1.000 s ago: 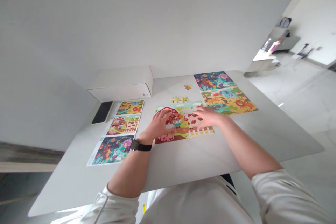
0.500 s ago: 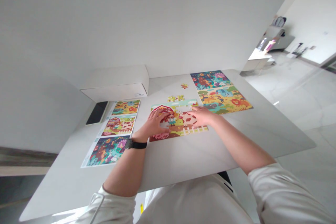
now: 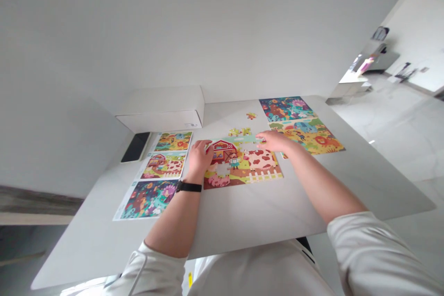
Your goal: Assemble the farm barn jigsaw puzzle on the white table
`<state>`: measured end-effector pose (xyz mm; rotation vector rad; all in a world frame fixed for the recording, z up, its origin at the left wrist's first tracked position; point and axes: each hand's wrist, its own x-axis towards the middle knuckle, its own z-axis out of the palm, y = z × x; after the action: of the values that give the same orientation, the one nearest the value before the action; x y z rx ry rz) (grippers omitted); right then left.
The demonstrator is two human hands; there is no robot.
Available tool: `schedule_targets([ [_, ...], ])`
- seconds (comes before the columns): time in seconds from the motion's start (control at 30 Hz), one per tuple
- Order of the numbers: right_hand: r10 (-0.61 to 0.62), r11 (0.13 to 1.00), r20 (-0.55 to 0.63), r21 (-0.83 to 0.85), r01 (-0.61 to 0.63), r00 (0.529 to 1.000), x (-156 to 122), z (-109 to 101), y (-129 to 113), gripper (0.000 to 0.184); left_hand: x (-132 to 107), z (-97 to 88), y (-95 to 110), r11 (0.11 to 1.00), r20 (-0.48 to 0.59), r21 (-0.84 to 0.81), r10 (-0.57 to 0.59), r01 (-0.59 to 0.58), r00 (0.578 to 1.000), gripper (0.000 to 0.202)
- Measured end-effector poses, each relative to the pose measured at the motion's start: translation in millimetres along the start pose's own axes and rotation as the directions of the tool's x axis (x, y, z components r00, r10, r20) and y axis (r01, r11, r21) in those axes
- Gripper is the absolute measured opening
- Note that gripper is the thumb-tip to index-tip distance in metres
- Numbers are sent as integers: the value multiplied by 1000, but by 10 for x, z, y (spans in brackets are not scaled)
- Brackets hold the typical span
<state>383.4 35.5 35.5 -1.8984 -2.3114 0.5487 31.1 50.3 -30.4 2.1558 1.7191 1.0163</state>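
The farm puzzle [image 3: 255, 161], long axis 9-to-3 o'clock, lies 3 o'clock from the left hand [image 3: 199, 156] (grip unclear), 8 o'clock from the loosely spread right hand [image 3: 275, 141].

The flat rectangular farm jigsaw [image 3: 239, 178] shows a red barn [image 3: 224, 147] with white trim, a pinkish-white cow [image 3: 260, 159] splotched brownish red, and a white picket fence [image 3: 265, 176]. Two small yellow-green interlocking pieces [image 3: 234, 132] contrast with one orange-and-yellow knobbed piece [image 3: 251, 116]. One rectangular animal picture is deep blue with purple and teal [image 3: 287, 108]; another is yellow-orange with green and blue [image 3: 310, 138]. The smooth tabletop [image 3: 249, 217] is pale grey, faintly veined; the wristband [image 3: 190, 187] is black, the fabric sleeves [image 3: 364, 236] off-white.
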Motion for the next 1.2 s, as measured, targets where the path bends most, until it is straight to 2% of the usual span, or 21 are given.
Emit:
schedule_targets([
  [0.1,38,998,-46,45,-36,998,284,-19,-119,41,23,22,-60,997,-31,-3,-79,79,996,26],
  [0.23,95,996,-99,7,-94,991,708,36,-394,32,26,54,-60,994,-46,-15,-111,111,993,28],
  [0.4,166,978,-75,-118,-174,983,1086,153,-713,42,14,65,-53,994,-63,-29,-109,108,992,26],
  [0.57,224,964,-33,-141,-226,974,1244,208,-785,48,4,79,-56,994,-74,-49,-104,100,992,27],
  [0.73,226,973,-56,-46,-228,973,1294,256,-719,47,11,99,-49,996,-88,-52,-81,77,993,27],
  [0.8,207,978,-96,32,-205,974,1287,294,-673,38,14,101,-48,996,-98,-63,-72,66,993,27],
  [0.93,105,963,-167,262,-59,980,1225,327,-545,18,17,102,-45,995,-100,-87,-62,53,993,27],
  [1.07,54,861,-237,503,75,970,1037,260,-408,16,18,100,-25,995,-112,-100,-25,14,993,27],
  [1.2,46,727,-235,674,129,971,650,226,-317,23,8,59,54,991,-101,-126,36,-49,994,26],
])
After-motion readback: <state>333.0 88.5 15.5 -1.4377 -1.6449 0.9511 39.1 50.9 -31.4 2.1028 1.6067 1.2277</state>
